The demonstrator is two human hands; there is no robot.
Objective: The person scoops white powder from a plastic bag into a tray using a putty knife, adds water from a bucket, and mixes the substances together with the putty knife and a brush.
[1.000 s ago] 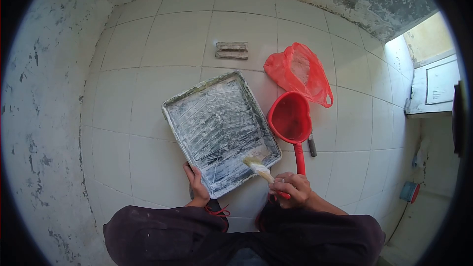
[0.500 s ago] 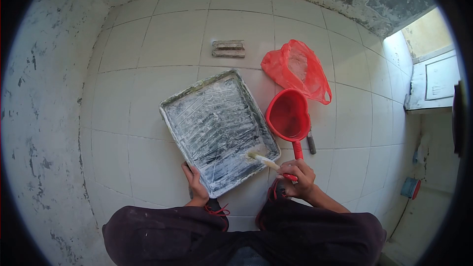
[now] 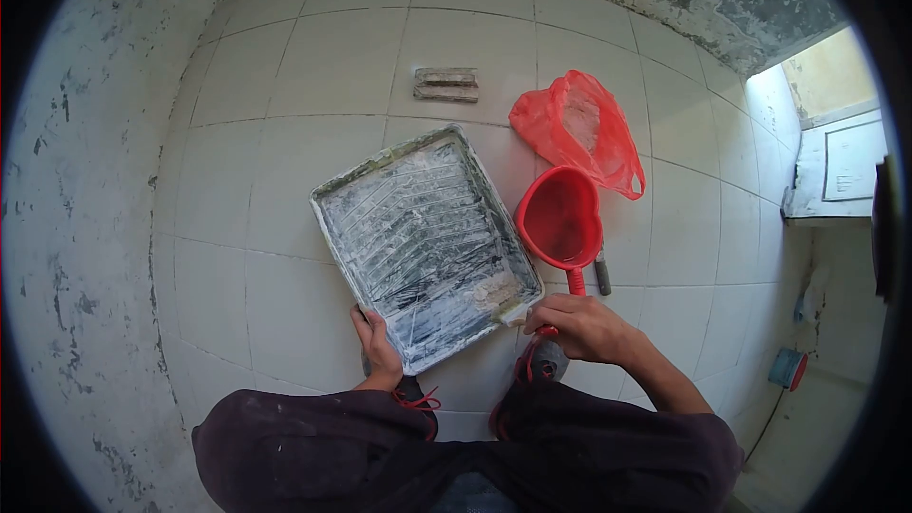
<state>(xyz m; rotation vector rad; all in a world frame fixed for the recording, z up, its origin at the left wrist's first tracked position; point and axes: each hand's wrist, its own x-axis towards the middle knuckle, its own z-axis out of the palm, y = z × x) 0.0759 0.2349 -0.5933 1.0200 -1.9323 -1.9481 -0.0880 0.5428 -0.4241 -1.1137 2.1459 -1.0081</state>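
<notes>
A ridged paint tray [image 3: 399, 228], coated in dried white and grey residue, lies slanted on the floor in front of me. My left hand [image 3: 380, 350] is closed on its near left edge, thumb up along the rim. In my right hand [image 3: 594, 328] is a paintbrush [image 3: 545, 331] with a red handle end, held at the tray's near right corner. My fingers hide much of the brush. A small beige patch of paste [image 3: 494, 293] sits inside the tray near that corner. Just beyond my right hand stands a red dipper [image 3: 559, 218], its handle pointing toward me.
A red plastic bag [image 3: 581, 123] with pale powder lies behind the dipper. A dark-handled tool [image 3: 602, 275] is partly hidden beside the dipper. Farther off is a trowel-like metal tool [image 3: 446, 85]. Stained walls border the tiles, and a blue can [image 3: 788, 369] is at the right.
My right hand has turned over, back upward, and the brush has drawn back from the paste toward the tray's near right rim. My left hand stays on the tray.
</notes>
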